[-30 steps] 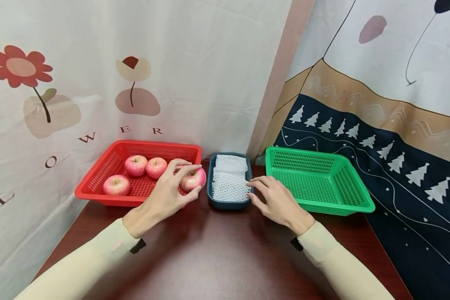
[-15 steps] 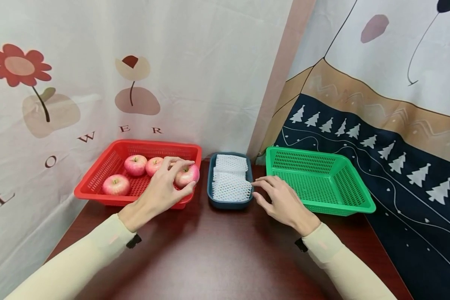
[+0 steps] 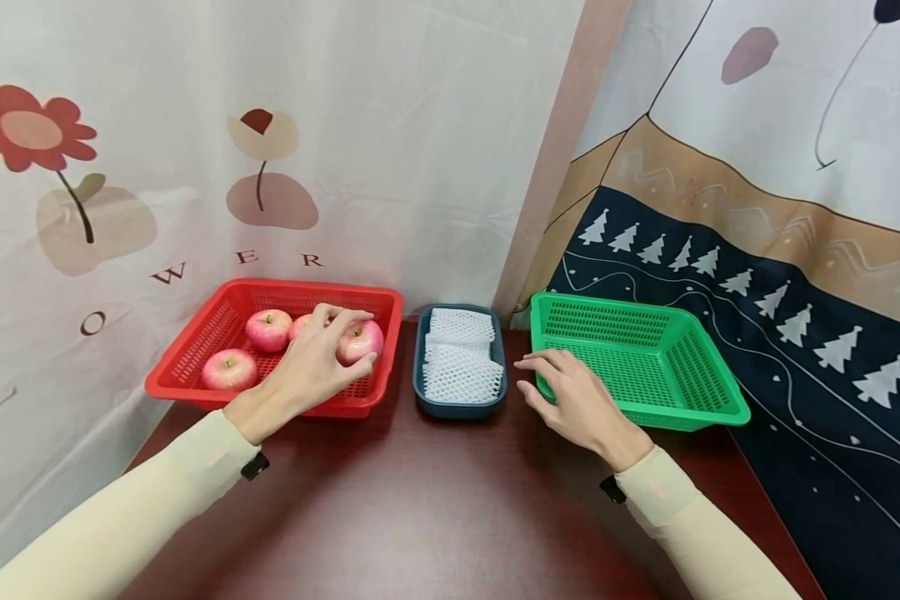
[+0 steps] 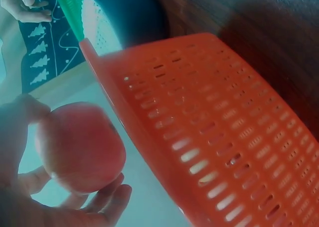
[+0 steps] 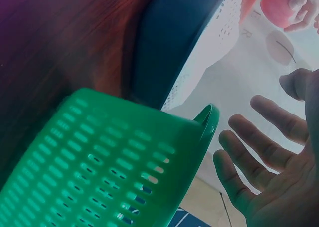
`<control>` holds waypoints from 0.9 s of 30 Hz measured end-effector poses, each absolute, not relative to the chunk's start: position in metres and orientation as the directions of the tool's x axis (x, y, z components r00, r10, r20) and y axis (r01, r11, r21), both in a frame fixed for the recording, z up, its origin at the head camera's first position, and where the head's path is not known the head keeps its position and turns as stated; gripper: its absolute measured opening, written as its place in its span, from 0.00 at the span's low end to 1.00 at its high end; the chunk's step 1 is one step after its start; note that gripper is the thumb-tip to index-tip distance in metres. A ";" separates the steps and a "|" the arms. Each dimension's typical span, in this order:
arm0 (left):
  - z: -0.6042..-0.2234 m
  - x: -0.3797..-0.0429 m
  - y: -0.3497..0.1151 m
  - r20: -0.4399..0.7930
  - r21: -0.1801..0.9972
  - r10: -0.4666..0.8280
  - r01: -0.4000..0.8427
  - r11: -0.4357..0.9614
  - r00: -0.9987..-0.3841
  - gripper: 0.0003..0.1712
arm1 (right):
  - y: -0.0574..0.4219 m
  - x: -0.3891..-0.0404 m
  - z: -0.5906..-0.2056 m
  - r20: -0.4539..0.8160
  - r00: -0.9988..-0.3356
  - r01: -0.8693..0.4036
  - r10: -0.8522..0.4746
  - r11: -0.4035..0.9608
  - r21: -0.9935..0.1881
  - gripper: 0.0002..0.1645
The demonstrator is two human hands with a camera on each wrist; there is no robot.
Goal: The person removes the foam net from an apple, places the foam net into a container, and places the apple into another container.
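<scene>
My left hand (image 3: 307, 364) grips a pink-red apple (image 3: 361, 341) between thumb and fingers over the right end of the red basket (image 3: 378, 392). In the left wrist view the apple (image 4: 82, 147) shows above the basket's rim. Several more apples sit in that basket, one of them partly hidden by the hand; the front-left apple (image 3: 229, 369) lies apart. My right hand (image 3: 581, 408) holds nothing and hovers by the green basket's (image 3: 720, 408) left front corner. In the right wrist view its fingers (image 5: 259, 142) are spread and loosely extended.
A dark blue tray (image 3: 461, 411) with white foam net sleeves (image 3: 461, 367) stands between the two baskets. Beneath everything is a dark red-brown table (image 3: 450, 500). Printed curtains (image 3: 420, 150) hang close behind the baskets.
My left hand has carried the apple leftward, from beside the tray to over the red basket. The right hand has drawn away from the tray to the right, toward the green basket.
</scene>
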State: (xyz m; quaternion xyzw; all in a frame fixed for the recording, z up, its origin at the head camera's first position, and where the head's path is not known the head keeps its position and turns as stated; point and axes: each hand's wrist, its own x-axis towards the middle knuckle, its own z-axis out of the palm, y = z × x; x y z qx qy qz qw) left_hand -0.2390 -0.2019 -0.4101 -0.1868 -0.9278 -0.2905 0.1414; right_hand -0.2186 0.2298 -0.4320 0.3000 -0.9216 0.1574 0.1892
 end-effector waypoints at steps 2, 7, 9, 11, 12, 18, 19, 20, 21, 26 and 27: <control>-0.410 -0.242 -0.205 0.360 0.480 0.269 0.425 0.767 -0.893 0.37 | 0.232 -0.219 -0.433 0.439 -0.753 -0.608 -0.491 0.774 -0.177 0.20; -0.409 -0.247 -0.212 0.312 0.474 0.271 0.396 0.786 -0.911 0.38 | 0.237 -0.221 -0.434 0.441 -0.756 -0.602 -0.484 0.779 -0.177 0.20; -0.408 -0.250 -0.214 0.291 0.470 0.270 0.384 0.795 -0.918 0.37 | 0.239 -0.221 -0.433 0.443 -0.759 -0.596 -0.477 0.782 -0.181 0.20; -0.407 -0.252 -0.217 0.277 0.462 0.272 0.376 0.803 -0.922 0.36 | 0.241 -0.221 -0.432 0.443 -0.764 -0.590 -0.469 0.786 -0.184 0.20; -0.406 -0.254 -0.218 0.269 0.457 0.274 0.373 0.808 -0.923 0.35 | 0.242 -0.221 -0.431 0.444 -0.765 -0.588 -0.467 0.787 -0.185 0.20; -0.404 -0.261 -0.227 0.199 0.428 0.291 0.350 0.833 -0.936 0.34 | 0.248 -0.222 -0.429 0.438 -0.783 -0.563 -0.442 0.803 -0.196 0.20; -0.403 -0.262 -0.228 0.185 0.422 0.297 0.349 0.837 -0.937 0.34 | 0.249 -0.222 -0.429 0.436 -0.786 -0.559 -0.438 0.806 -0.198 0.20; -0.403 -0.263 -0.230 0.172 0.412 0.303 0.348 0.842 -0.937 0.34 | 0.250 -0.222 -0.429 0.433 -0.790 -0.554 -0.434 0.808 -0.200 0.21; -0.403 -0.263 -0.231 0.160 0.404 0.308 0.347 0.847 -0.938 0.34 | 0.251 -0.223 -0.428 0.429 -0.794 -0.550 -0.431 0.811 -0.201 0.21; -0.403 -0.265 -0.237 0.122 0.364 0.331 0.352 0.862 -0.936 0.34 | 0.255 -0.224 -0.425 0.416 -0.807 -0.535 -0.419 0.817 -0.214 0.21; -0.403 -0.265 -0.238 0.116 0.363 0.336 0.355 0.862 -0.935 0.35 | 0.257 -0.224 -0.425 0.417 -0.808 -0.533 -0.416 0.818 -0.217 0.21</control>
